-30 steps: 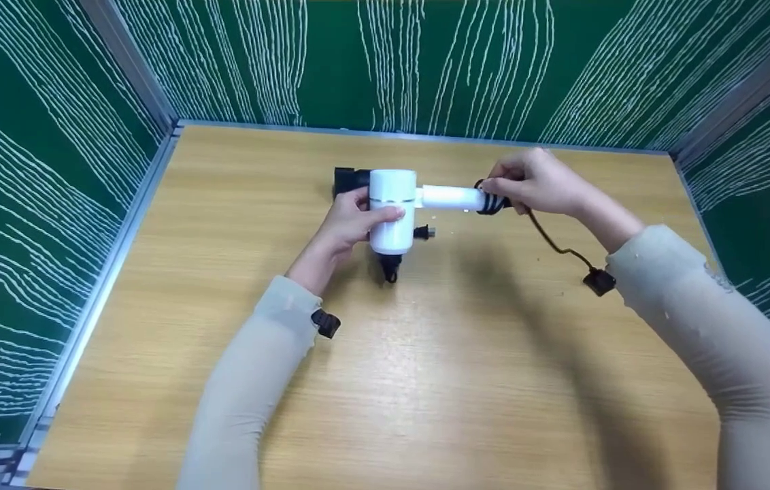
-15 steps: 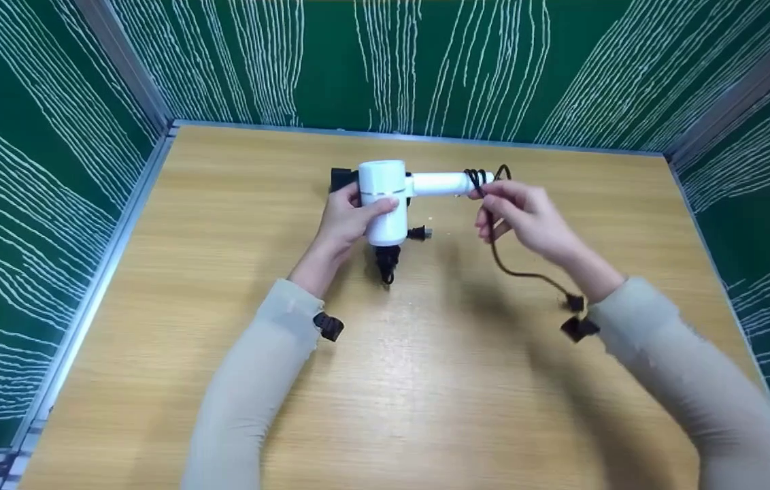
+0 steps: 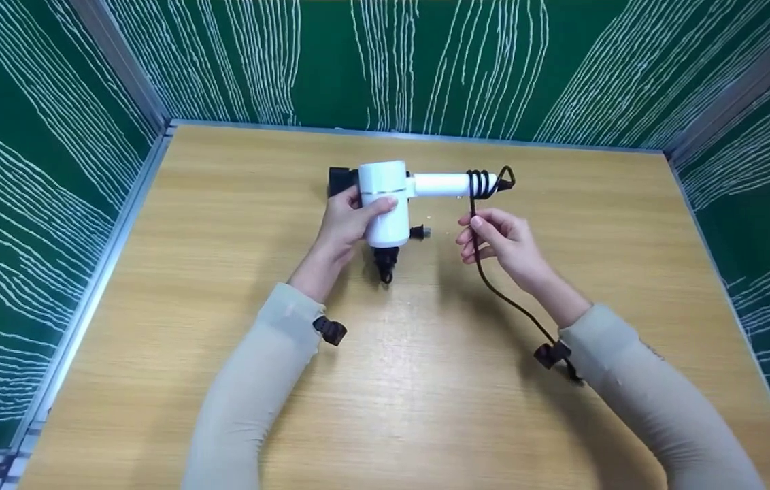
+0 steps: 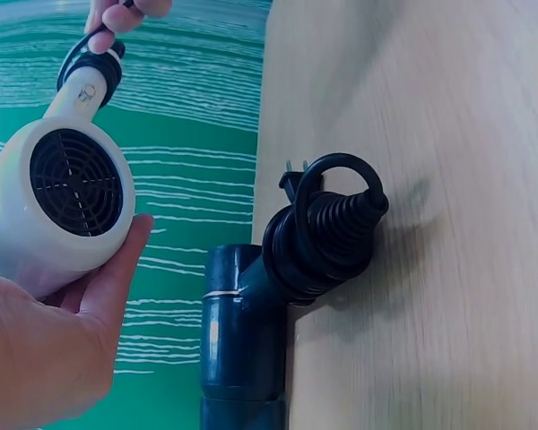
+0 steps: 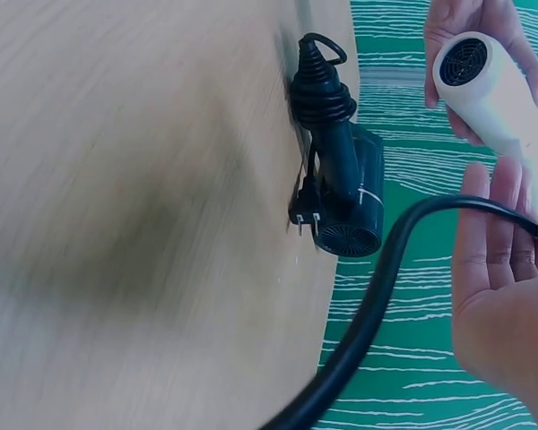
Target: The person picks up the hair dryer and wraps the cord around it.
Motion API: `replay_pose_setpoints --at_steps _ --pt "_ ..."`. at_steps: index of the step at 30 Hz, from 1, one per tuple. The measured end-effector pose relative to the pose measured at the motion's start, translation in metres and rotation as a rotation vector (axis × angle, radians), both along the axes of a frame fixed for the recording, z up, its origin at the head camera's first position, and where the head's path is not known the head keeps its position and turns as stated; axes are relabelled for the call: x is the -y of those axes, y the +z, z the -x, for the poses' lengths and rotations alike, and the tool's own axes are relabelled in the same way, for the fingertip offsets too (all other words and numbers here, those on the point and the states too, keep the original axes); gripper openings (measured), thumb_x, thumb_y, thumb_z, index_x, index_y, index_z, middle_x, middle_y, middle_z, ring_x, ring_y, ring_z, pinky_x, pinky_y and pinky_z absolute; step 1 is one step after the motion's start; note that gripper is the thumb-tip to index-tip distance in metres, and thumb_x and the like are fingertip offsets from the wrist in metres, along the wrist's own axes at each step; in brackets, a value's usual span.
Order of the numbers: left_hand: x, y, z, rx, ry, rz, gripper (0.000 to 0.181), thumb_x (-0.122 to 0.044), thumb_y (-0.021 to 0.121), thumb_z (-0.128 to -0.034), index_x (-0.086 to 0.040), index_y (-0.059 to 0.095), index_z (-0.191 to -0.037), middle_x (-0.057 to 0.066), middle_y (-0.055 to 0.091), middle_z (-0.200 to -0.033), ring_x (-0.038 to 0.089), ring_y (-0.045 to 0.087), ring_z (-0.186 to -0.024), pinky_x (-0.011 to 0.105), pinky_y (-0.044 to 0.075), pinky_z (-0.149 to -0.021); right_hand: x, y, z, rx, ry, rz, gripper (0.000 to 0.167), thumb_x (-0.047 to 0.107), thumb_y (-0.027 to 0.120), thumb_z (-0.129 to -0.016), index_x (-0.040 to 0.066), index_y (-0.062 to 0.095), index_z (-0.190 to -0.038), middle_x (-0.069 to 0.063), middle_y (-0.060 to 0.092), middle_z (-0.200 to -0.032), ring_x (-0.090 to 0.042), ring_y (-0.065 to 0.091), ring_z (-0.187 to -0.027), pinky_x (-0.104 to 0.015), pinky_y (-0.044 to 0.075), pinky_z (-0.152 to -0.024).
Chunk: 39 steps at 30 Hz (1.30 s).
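Note:
My left hand (image 3: 346, 228) grips the barrel of a white hair dryer (image 3: 385, 221), thumb across its near side. The dryer is held above the table, its handle (image 3: 441, 184) pointing right. Black cord (image 3: 479, 184) loops several times around the handle's end. Below the handle, my right hand (image 3: 504, 245) pinches the cord between thumb and fingers; its free length hangs toward the right wrist. A black hair dryer (image 4: 244, 336) lies on the table under and behind the white one, largely hidden in the head view. Its own cord (image 5: 321, 103) is coiled around its handle.
The black dryer's plug (image 3: 420, 233) sticks out to the right of the white barrel. A wooden table (image 3: 256, 177) lies beneath, bordered by a metal frame and green walls (image 3: 330, 61) with white wavy lines. Small black wrist cameras (image 3: 330, 331) sit on both sleeves.
My right hand has come from the handle's end, down and slightly left, sliding along the cord below the handle. The white dryer has shifted slightly up and left with my left hand's grip unchanged.

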<state>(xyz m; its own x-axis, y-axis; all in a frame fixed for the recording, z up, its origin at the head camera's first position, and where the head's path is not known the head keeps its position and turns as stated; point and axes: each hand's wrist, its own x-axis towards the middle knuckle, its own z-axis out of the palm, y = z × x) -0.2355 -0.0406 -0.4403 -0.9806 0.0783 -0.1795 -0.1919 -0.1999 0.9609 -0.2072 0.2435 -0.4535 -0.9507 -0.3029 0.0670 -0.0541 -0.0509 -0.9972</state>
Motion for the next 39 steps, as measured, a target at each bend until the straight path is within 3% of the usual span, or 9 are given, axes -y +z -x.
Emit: replay_pose_setpoints --at_steps 10,17,28,34,39 --pt "0.0 0.0 0.0 0.015 0.02 -0.02 0.056 -0.015 0.085 -0.0926 -0.001 0.061 -0.142 0.016 0.068 -0.131 0.033 0.069 -0.118 0.046 0.059 -0.1 0.003 -0.002 -0.004 0.022 -0.04 0.013 0.027 0.017 0.055 -0.113 -0.007 0.067 -0.119 -0.01 0.076 -0.091 -0.019 0.073 -0.071 -0.039 0.066 -0.069" --pt "0.001 0.001 0.005 -0.046 0.043 -0.041 0.054 -0.015 0.083 -0.0936 0.002 0.061 -0.14 0.02 0.069 -0.129 0.035 0.07 -0.116 0.048 0.061 -0.097 -0.001 -0.016 -0.025 0.099 -0.016 0.007 0.04 0.022 0.055 -0.113 -0.012 0.059 -0.134 -0.013 0.077 -0.099 -0.021 0.075 -0.077 -0.041 0.066 -0.076" --pt "0.0 0.015 0.009 -0.027 0.069 -0.083 0.059 -0.02 0.084 -0.0933 -0.002 0.059 -0.144 0.015 0.068 -0.132 0.032 0.068 -0.12 0.045 0.06 -0.099 -0.003 -0.034 -0.06 0.167 -0.006 -0.082 0.042 0.025 0.056 -0.113 -0.007 0.061 -0.138 -0.011 0.077 -0.098 -0.02 0.074 -0.075 -0.038 0.066 -0.073" --pt "0.0 0.017 0.009 -0.014 0.068 -0.094 0.059 -0.021 0.084 -0.0932 -0.003 0.059 -0.144 0.014 0.068 -0.132 0.031 0.068 -0.119 0.045 0.06 -0.099 -0.002 -0.042 -0.062 0.208 0.038 -0.086 0.042 0.026 0.055 -0.113 -0.009 0.061 -0.136 -0.008 0.075 -0.092 -0.016 0.07 -0.069 -0.035 0.064 -0.066" --pt "-0.001 0.02 0.006 -0.033 0.05 -0.127 0.058 -0.018 0.082 -0.0941 -0.001 0.058 -0.144 0.016 0.068 -0.131 0.034 0.069 -0.118 0.047 0.061 -0.096 -0.006 -0.044 -0.055 0.229 0.042 -0.136 0.045 0.025 0.056 -0.113 -0.015 0.06 -0.13 -0.01 0.072 -0.087 -0.014 0.064 -0.062 -0.03 0.06 -0.059"
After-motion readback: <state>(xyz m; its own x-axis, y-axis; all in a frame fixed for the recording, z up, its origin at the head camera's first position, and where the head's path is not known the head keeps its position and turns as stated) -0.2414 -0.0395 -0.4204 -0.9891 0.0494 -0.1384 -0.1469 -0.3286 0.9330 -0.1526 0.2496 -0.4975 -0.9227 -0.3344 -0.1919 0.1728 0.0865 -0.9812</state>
